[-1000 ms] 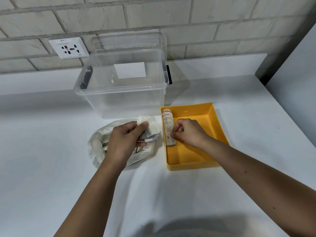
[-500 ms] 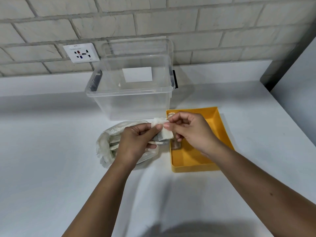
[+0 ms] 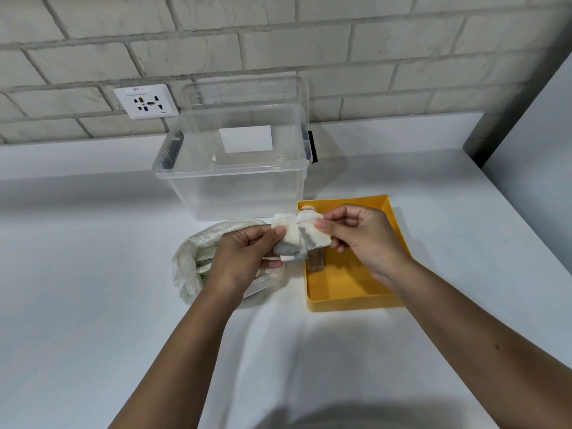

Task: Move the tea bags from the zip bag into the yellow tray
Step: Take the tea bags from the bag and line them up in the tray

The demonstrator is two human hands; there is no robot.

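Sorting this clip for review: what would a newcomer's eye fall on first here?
At centre, the left hand and right hand both pinch a clump of white tea bags above the left edge of the yellow tray. The tray is the one bright colour on the white counter, right of the crumpled zip bag. A clear bin stands behind both.

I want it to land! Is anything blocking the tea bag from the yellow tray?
Nothing visible blocks it. The right hand pinches the tea bag over the yellow tray's left edge, touching the bunch in the left hand. Inside, other bags line its left wall.
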